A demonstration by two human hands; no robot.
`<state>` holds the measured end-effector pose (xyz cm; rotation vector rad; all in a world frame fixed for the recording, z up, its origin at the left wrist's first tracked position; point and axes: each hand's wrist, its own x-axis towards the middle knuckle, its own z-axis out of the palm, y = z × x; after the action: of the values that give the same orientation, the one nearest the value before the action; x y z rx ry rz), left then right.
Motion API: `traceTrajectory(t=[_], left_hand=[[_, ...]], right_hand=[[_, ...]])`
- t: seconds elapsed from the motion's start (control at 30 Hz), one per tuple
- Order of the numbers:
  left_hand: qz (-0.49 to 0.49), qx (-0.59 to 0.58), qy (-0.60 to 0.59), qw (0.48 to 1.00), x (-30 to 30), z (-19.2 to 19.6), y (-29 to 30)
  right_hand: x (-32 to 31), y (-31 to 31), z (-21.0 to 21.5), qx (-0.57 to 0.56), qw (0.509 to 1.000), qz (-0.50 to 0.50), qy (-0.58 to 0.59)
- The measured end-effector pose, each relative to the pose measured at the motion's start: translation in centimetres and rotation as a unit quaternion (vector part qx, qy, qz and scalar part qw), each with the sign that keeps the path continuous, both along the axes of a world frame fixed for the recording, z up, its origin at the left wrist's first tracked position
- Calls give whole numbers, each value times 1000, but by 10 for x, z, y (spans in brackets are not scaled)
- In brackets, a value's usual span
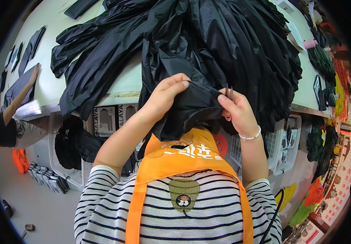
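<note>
Pinched between thumb and fingers, a black cloth [193, 101] is clamped by the left hand [168, 92] at one end of its folded edge and by the right hand [235, 106] at the other, just off the tabletop's [128, 79] front edge, near its middle. Slim pointed snips [227, 90] also sit in the right hand. White printed characters cross the bib of an orange apron [175, 164]; dark print and a garment picture mark a white package [105, 121] below the front edge. Thin, glossy, creased black garments [240, 53] fan across the tabletop, spilling over that edge. Round white beads form the wrist's bracelet [250, 133]. Toward the left edge, a co-worker's hand [35, 74] touches a flat, dark folded garment [20, 90].
</note>
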<state>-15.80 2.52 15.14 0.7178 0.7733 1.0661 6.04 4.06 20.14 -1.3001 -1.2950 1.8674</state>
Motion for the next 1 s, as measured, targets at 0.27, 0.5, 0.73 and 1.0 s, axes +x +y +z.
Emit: traceTrajectory(t=[0.27, 0.5, 0.73, 1.0], left_hand=[[102, -151, -25, 983, 12, 10, 8], [68, -27, 40, 997, 28, 5, 9], [74, -59, 45, 994, 32, 11, 18], [2, -1, 64, 998, 23, 15, 21]], right_hand=[[2, 9, 8, 70, 997, 24, -19], [-7, 11, -9, 310, 929, -111, -169], [-2, 9, -6, 460, 872, -37, -166], [-1, 12, -3, 430, 889, -4, -159]])
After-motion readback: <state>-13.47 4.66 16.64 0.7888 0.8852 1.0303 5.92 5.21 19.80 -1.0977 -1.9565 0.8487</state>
